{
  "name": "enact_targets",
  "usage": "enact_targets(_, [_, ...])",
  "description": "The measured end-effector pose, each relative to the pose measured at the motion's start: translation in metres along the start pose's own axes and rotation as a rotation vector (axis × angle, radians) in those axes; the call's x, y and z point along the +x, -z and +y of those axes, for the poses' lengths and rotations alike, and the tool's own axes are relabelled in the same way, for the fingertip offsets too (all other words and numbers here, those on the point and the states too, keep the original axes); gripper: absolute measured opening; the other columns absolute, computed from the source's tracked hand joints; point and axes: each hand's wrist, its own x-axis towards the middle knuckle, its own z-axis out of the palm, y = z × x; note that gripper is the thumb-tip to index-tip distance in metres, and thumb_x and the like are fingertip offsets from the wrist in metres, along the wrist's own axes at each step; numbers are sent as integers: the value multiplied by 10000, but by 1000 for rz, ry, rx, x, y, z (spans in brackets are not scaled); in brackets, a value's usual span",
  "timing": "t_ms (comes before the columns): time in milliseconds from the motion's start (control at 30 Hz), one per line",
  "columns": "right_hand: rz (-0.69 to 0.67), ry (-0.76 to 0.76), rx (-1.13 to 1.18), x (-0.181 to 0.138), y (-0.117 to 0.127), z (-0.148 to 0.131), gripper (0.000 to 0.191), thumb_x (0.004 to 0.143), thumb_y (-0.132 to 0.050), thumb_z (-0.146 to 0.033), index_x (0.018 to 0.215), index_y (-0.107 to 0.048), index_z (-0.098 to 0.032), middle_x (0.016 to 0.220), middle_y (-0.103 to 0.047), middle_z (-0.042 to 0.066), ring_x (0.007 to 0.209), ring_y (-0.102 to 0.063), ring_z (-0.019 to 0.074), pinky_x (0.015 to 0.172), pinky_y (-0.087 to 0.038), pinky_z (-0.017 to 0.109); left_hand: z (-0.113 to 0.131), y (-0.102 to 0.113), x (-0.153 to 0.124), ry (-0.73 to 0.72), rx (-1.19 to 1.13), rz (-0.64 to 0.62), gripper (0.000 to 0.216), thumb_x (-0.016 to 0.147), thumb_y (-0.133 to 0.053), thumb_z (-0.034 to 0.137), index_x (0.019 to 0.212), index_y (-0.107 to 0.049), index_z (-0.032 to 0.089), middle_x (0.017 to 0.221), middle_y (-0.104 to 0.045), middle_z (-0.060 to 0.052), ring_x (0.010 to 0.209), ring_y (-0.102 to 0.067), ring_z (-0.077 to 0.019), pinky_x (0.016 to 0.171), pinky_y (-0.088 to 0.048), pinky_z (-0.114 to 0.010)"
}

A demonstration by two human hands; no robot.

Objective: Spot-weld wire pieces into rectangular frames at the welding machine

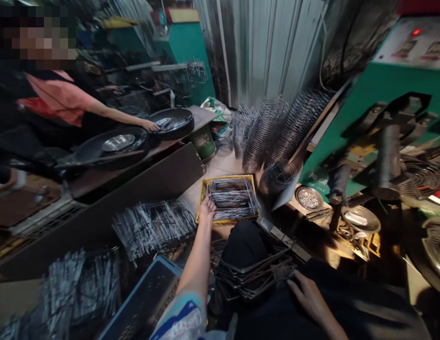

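My left hand (206, 208) reaches forward to the left rim of a yellow crate (204, 189) filled with thin metal wire pieces (232, 198); its fingers rest on the wires at the edge, and I cannot tell whether they grip any. My right hand (306, 295) lies flat on my dark trouser leg, beside a stack of bent wire frames (255, 276) on my lap, fingers spread and holding nothing.
A green machine (365, 118) with a fan guard (420, 179) stands at right. Stacks of wire rings (272, 132) lean at the back. Piles of wire parts (152, 226) and a blue crate (145, 297) lie at left. Another person's hand (149, 125) touches a dark pan (173, 123).
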Motion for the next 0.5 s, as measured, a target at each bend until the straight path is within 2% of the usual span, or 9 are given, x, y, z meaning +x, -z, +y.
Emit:
enact_targets(67, [24,68,-58,13,27,-20,320,916,-468,-467,917,-673,-222,926,-731,96,885,-687,267,813,-511,344,6,-10,-15,-36,73,-96,203,916,-645,308,967,-640,111,469,-249,130,347,-167,-35,341,-182,-157])
enact_targets(133, [70,158,-127,34,65,-53,307,936,-463,-432,900,-684,-222,905,-720,88,865,-678,253,803,-511,341,15,-20,-34,-76,152,-208,286,832,-736,313,1007,-678,94,440,-212,143,340,-152,-30,343,-159,-152])
enact_targets(200, [208,277,-192,60,107,-97,308,975,-439,-406,972,-685,-221,975,-705,89,921,-662,244,854,-505,352,26,-29,-56,-107,209,-294,362,743,-817,322,1000,-719,86,425,-315,121,346,-247,-33,356,-211,-149])
enact_targets(267, [385,410,-267,88,144,-145,316,988,-447,-385,1144,-659,-209,1103,-672,109,1025,-637,254,916,-499,382,40,-35,-78,-177,314,-368,352,687,-859,319,939,-758,96,501,-546,41,445,-474,-80,428,-364,-167])
enact_targets(333, [552,539,-341,116,172,-189,389,991,-441,-321,1341,-560,-200,1270,-599,133,1151,-586,262,972,-489,403,55,-40,-98,-340,556,-459,310,714,-833,365,906,-787,126,757,-743,-50,717,-666,-185,638,-519,-237])
enact_targets(367, [612,595,-399,128,182,-206,443,989,-439,-288,1421,-492,-205,1374,-537,137,1241,-529,266,1019,-467,416,62,-40,-107,-438,710,-510,307,757,-790,403,915,-795,141,893,-775,-70,855,-693,-233,755,-542,-281])
enact_targets(433, [659,668,-537,150,195,-231,495,991,-440,-250,1485,-422,-226,1500,-435,123,1358,-416,268,1063,-433,429,74,-40,-121,-602,978,-603,351,853,-666,466,959,-797,157,1023,-778,-76,978,-696,-279,877,-534,-341])
enact_targets(500, [593,686,-688,167,200,-241,417,1001,-452,-258,1413,-507,-239,1480,-474,112,1353,-416,266,1026,-447,411,80,-38,-129,-684,1097,-649,389,907,-581,467,995,-787,149,1028,-779,-82,960,-712,-283,884,-539,-356])
